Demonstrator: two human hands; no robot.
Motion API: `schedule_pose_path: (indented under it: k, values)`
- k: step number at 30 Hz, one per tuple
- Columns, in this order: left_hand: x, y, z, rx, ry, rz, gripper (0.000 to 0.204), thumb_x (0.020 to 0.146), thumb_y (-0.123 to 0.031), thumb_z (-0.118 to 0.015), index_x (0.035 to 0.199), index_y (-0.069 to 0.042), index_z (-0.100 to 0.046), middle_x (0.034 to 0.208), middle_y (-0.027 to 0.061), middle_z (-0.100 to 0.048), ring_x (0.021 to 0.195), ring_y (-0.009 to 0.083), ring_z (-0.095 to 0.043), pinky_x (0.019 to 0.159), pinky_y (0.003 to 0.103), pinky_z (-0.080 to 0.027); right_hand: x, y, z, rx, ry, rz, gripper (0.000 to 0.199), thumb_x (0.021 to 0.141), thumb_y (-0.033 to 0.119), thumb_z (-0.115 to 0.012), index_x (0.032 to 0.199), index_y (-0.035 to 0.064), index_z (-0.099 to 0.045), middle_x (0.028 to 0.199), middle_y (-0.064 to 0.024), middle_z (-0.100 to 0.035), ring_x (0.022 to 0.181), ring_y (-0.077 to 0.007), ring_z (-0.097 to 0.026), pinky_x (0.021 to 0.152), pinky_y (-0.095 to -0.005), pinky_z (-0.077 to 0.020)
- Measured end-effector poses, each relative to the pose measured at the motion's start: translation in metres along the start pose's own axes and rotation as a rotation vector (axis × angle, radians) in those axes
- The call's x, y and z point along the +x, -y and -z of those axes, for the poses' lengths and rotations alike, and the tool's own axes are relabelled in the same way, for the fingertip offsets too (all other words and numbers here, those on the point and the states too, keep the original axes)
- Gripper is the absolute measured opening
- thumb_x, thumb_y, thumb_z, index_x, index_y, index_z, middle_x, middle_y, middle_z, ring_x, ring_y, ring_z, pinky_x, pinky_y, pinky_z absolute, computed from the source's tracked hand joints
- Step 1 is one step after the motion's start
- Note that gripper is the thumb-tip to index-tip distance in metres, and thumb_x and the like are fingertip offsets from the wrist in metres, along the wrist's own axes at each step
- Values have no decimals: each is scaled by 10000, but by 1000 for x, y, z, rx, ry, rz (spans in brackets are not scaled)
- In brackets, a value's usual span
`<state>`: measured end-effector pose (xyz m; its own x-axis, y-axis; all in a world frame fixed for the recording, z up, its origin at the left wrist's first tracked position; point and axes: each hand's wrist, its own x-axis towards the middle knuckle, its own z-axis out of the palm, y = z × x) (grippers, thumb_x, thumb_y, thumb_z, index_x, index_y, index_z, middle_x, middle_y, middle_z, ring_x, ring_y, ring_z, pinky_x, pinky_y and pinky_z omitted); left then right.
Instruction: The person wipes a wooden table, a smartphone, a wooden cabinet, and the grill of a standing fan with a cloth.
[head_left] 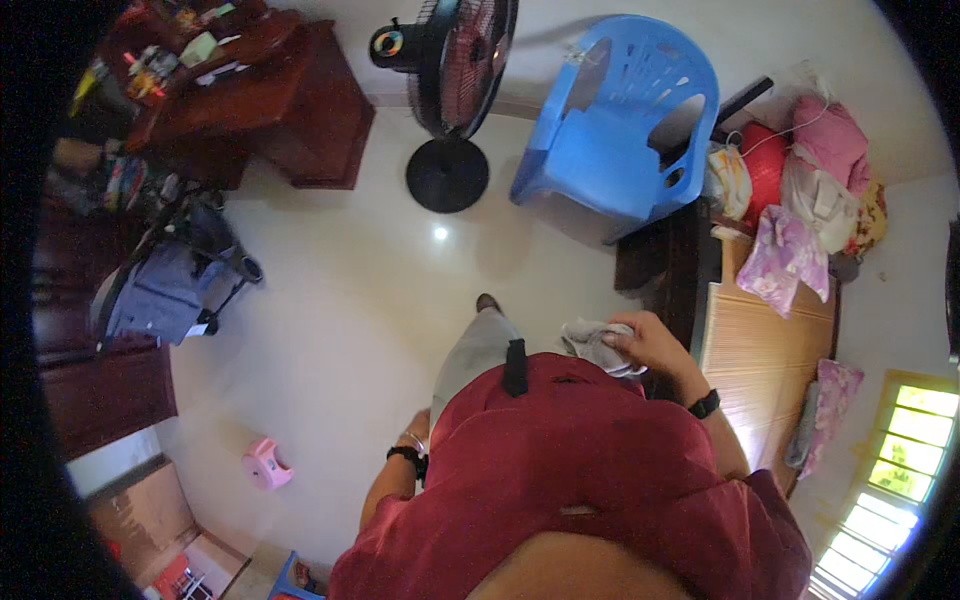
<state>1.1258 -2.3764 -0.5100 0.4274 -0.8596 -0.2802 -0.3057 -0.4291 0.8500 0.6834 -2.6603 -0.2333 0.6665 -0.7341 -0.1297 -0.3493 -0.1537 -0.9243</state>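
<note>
My right hand (645, 342) is closed on a crumpled greyish-white cloth (592, 345), held at waist height beside my right thigh. A dark band sits on that wrist. My left hand (418, 428) hangs down by my left hip, nearest to my grey trousers. The fingers of that hand are hidden, so its grip does not show. A dark band and a thin bracelet are on the left wrist. My dark red shirt covers much of the lower middle, and a black strap (515, 368) lies at its front edge.
Ahead stand a black pedestal fan (447, 175) and a blue plastic armchair (610, 135). On the right, a bed with a slatted mat (760, 350) bears pillows and cloths. To the left are a wooden desk (270, 110), a folded stroller (165, 290) and a pink stool (265, 464).
</note>
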Motion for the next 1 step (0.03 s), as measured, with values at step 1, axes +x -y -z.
schedule_pose_path:
  k: [1]
  values:
    - [-16, 42, -20, -22, 5, 12, 383, 935, -268, -579, 1271, -85, -597, 1163, 200, -658, 1019, 206, -635, 932, 330, -458, 12, 11, 14, -148, 6, 158, 251, 848, 188, -696, 1038, 29, -655, 891, -128, -681, 789, -223, -652, 702, -356, -522]
